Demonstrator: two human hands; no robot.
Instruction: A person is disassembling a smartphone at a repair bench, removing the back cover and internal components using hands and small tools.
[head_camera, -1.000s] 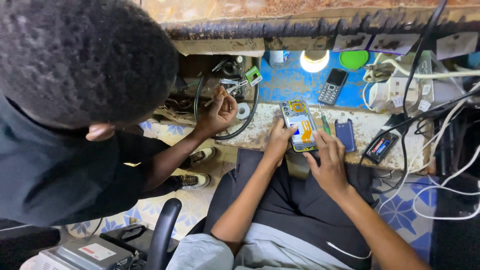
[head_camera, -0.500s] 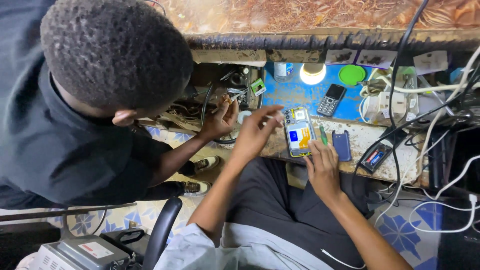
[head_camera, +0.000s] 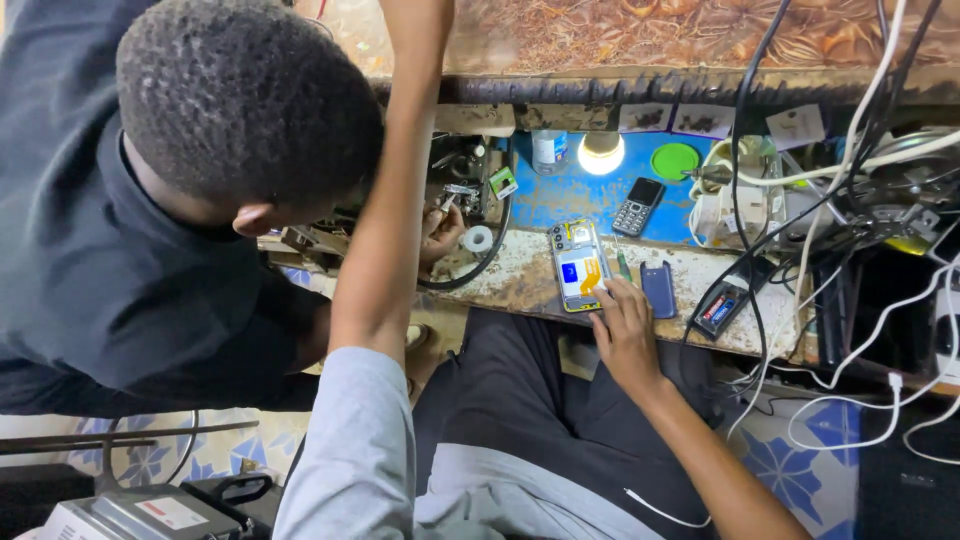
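Left hand cut off by the top edge — grip unseen. Co-worker's hand (head_camera: 440, 228) partly hidden behind the raised forearm (head_camera: 385, 230), perhaps pinching something small — too blurred to tell.

Worn, chipped bench top (head_camera: 520, 280)

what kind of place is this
Likely a small phone repair stall: an opened phone lies on the worn bench under the right hand, beside a keypad phone and tangled cables.
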